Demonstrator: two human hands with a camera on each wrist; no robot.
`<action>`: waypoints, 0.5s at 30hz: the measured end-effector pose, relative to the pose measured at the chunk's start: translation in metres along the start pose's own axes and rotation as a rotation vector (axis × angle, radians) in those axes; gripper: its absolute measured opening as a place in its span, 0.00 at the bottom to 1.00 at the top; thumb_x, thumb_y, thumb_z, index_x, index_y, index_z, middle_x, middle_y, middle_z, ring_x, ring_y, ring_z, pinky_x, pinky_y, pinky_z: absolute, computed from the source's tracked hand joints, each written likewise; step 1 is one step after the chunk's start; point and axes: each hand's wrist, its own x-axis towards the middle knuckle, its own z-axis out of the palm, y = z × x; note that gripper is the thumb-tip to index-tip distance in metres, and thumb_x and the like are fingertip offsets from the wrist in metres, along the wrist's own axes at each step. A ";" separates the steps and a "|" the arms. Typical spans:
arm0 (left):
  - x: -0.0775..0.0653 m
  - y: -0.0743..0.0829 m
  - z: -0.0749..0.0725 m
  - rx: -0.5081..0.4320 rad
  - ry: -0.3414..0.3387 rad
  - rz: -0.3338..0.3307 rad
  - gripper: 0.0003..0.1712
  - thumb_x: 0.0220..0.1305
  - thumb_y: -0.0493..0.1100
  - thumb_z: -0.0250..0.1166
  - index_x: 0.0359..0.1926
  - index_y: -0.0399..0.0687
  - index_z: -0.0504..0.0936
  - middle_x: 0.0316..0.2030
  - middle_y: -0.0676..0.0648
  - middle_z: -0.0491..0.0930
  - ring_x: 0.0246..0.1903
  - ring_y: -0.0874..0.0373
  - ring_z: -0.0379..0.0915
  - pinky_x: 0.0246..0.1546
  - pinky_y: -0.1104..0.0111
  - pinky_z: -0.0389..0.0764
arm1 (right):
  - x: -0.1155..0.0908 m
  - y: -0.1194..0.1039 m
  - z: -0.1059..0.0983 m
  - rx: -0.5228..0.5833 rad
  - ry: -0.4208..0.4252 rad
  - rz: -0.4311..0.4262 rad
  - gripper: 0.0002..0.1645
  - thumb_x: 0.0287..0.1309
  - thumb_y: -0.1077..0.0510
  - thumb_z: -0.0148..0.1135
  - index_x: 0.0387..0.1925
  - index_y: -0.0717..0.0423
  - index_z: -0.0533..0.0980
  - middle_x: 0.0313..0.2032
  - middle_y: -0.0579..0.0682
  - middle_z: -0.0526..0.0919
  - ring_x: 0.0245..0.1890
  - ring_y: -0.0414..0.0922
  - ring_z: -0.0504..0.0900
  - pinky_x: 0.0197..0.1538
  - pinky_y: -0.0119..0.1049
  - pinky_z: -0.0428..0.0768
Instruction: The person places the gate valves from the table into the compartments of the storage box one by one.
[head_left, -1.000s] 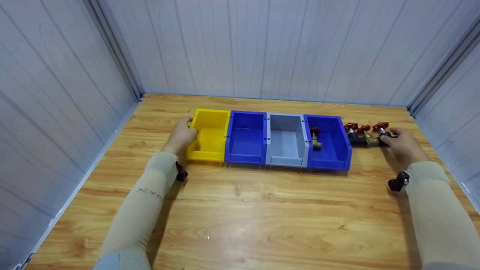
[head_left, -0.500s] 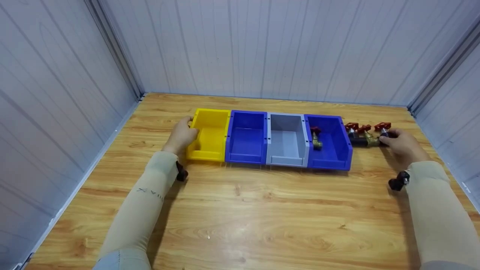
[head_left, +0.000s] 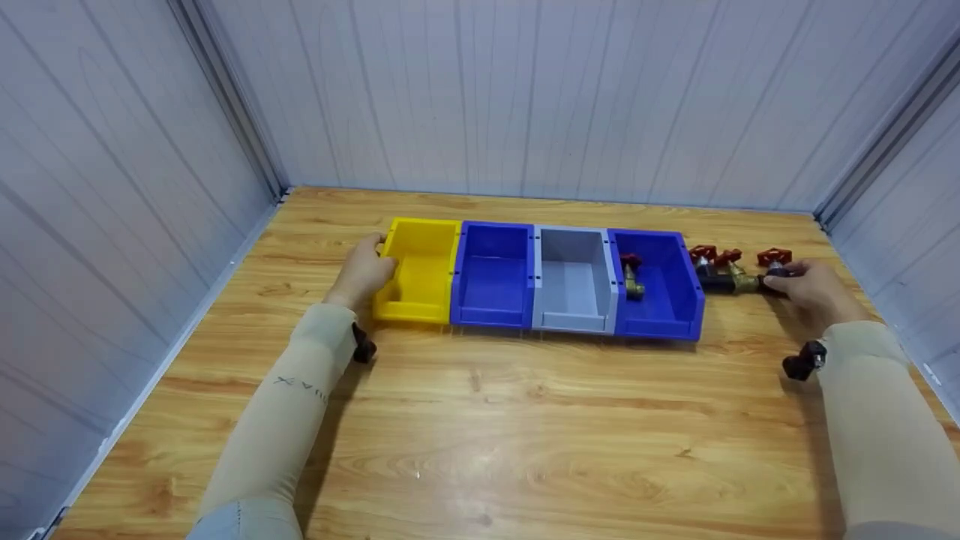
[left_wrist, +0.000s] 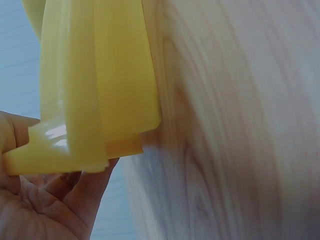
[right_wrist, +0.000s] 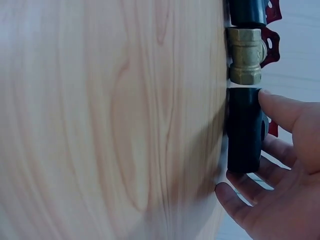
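At the left end of a row of joined bins, my left hand [head_left: 364,271] grips the side wall of the yellow bin [head_left: 424,310]; the left wrist view shows the yellow plastic [left_wrist: 70,90] between thumb and fingers. Far right, my right hand [head_left: 817,289] holds a black valve with a red handwheel [head_left: 774,257]. In the right wrist view its black body [right_wrist: 244,132] lies between thumb and fingers, a narrow gap away from a brass valve [right_wrist: 245,55]. Beyond that is another black valve [right_wrist: 247,12]. One more brass valve [head_left: 634,289] lies inside the right blue bin [head_left: 660,328].
Between the yellow and right blue bins sit another blue bin [head_left: 491,316] and a grey bin [head_left: 574,323]. The wooden table [head_left: 525,435] is bounded by white panel walls [head_left: 495,97] at the back and both sides.
My right hand has shifted slightly right, and the black valve's red handwheel has moved right and turned with it. The left hand and the bins stay essentially where they were.
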 end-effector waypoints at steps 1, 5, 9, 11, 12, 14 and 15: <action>0.000 0.000 0.000 0.005 0.002 0.004 0.33 0.81 0.40 0.53 0.82 0.44 0.63 0.77 0.37 0.69 0.68 0.43 0.70 0.71 0.49 0.74 | 0.000 0.000 0.000 -0.005 0.006 0.005 0.50 0.83 0.41 0.51 0.79 0.79 0.51 0.73 0.83 0.58 0.66 0.73 0.69 0.69 0.66 0.73; 0.001 0.000 0.001 0.015 0.005 0.006 0.32 0.81 0.40 0.53 0.81 0.44 0.64 0.75 0.37 0.71 0.66 0.44 0.71 0.70 0.49 0.74 | -0.001 0.002 -0.001 -0.011 0.012 0.021 0.52 0.83 0.38 0.48 0.80 0.79 0.50 0.74 0.84 0.57 0.70 0.77 0.64 0.73 0.70 0.68; 0.000 0.002 0.001 0.013 0.001 -0.012 0.31 0.81 0.40 0.52 0.81 0.45 0.64 0.76 0.38 0.70 0.68 0.44 0.70 0.72 0.48 0.73 | 0.000 0.002 -0.002 -0.046 0.011 0.017 0.46 0.83 0.37 0.47 0.73 0.78 0.64 0.43 0.68 0.83 0.41 0.61 0.81 0.51 0.56 0.81; 0.001 0.002 0.001 0.012 -0.001 -0.020 0.32 0.81 0.40 0.52 0.82 0.46 0.63 0.77 0.38 0.69 0.70 0.44 0.69 0.74 0.47 0.72 | 0.001 0.002 -0.002 -0.056 0.001 0.015 0.42 0.83 0.37 0.46 0.66 0.76 0.68 0.25 0.51 0.78 0.26 0.48 0.75 0.39 0.47 0.77; 0.001 0.002 0.002 0.011 0.000 -0.025 0.32 0.81 0.40 0.52 0.82 0.46 0.63 0.77 0.38 0.69 0.70 0.45 0.69 0.74 0.47 0.71 | 0.002 0.001 -0.002 -0.056 -0.002 0.019 0.39 0.83 0.37 0.45 0.60 0.74 0.72 0.20 0.45 0.72 0.22 0.45 0.71 0.36 0.45 0.75; 0.002 0.001 0.002 0.009 -0.001 -0.031 0.33 0.81 0.40 0.52 0.83 0.47 0.62 0.78 0.39 0.68 0.71 0.45 0.68 0.75 0.47 0.71 | 0.002 0.001 -0.001 -0.069 -0.003 0.020 0.37 0.84 0.37 0.42 0.54 0.71 0.72 0.20 0.45 0.68 0.23 0.47 0.70 0.37 0.45 0.74; 0.002 0.001 0.002 0.008 -0.003 -0.032 0.33 0.81 0.40 0.52 0.83 0.47 0.62 0.78 0.39 0.67 0.72 0.45 0.68 0.75 0.47 0.71 | 0.002 0.000 -0.001 -0.080 0.002 0.019 0.37 0.84 0.36 0.41 0.52 0.71 0.71 0.22 0.49 0.67 0.26 0.50 0.72 0.39 0.47 0.74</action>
